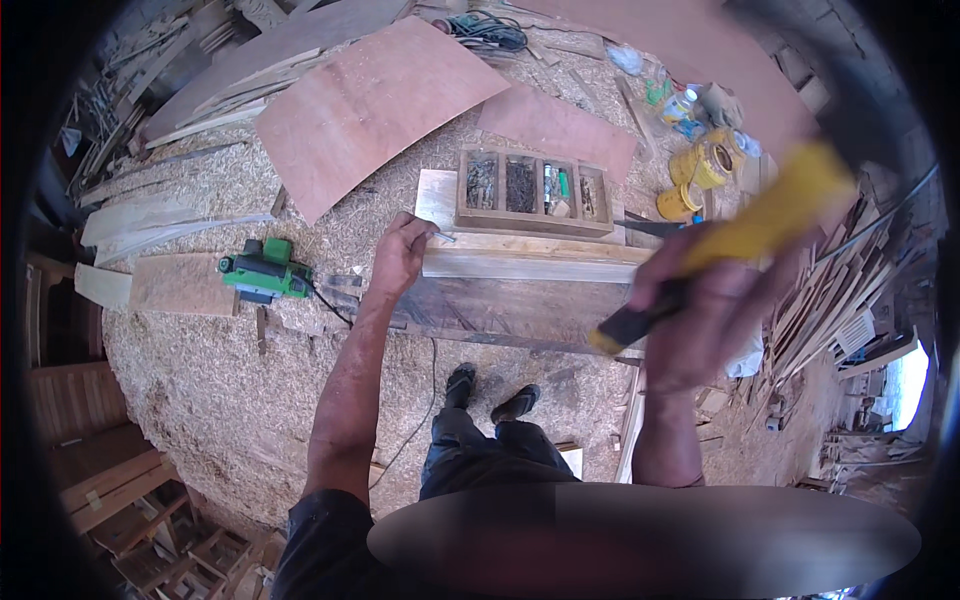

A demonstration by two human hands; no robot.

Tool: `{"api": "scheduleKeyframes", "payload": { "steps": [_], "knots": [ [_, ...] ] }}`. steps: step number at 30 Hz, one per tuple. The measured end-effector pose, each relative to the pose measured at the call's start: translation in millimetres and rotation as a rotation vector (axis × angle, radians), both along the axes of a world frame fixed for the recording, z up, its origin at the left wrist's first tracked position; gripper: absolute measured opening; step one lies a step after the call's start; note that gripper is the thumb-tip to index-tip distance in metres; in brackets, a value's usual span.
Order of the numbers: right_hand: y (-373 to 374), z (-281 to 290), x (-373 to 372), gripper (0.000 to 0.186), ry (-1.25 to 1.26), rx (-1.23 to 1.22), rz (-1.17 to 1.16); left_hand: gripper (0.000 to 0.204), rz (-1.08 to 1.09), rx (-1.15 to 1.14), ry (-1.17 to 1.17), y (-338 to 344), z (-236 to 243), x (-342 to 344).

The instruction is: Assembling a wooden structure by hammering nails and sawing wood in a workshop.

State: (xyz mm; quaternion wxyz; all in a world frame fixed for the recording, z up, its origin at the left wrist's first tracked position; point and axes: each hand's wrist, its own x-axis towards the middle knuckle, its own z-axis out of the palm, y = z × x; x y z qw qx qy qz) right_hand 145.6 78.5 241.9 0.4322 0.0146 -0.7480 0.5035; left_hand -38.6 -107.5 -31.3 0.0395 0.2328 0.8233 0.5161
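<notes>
My left hand (400, 258) is closed in a pinch on a thin grey nail (445, 237) at the left end of a long wooden strip (540, 247). The strip lies along a pale board on the workbench (480, 308). To the right, my right hand (698, 305) is wrapped round the handle of a hammer (775, 212), raised and smeared by motion. Its grip is yellow and black, and the dark head is blurred at the upper right. Just beyond the strip sits a wooden box (535, 222) with compartments holding nails and small items.
A green electric planer (265, 268) rests on the left, its cable trailing down. Reddish plywood sheets (375, 105) lie beyond the bench. Yellow containers (700, 165) stand at the right, near stacked offcuts (840, 270). Wood shavings (230, 390) cover the floor.
</notes>
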Motion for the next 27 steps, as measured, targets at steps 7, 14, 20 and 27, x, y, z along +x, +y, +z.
{"api": "scheduleKeyframes", "payload": {
  "steps": [7,14,20,27],
  "knots": [
    [2.3,-69.0,-14.1,0.057,0.067,-0.098,0.100,0.018,-0.032,0.063,0.080,4.9,-5.1,-4.3],
    [-8.0,-166.4,17.1,0.069,-0.889,0.071,0.000,0.022,-0.046,0.091,0.124,5.3,-2.7,-3.0],
    [13.2,-24.7,-16.2,0.050,0.161,0.159,-0.077,0.018,-0.020,0.027,0.142,9.8,-9.3,6.8],
    [10.1,53.2,1.7,0.041,0.398,0.095,-0.010,0.023,0.007,0.001,0.171,6.4,-6.4,10.3]
  ]
}}
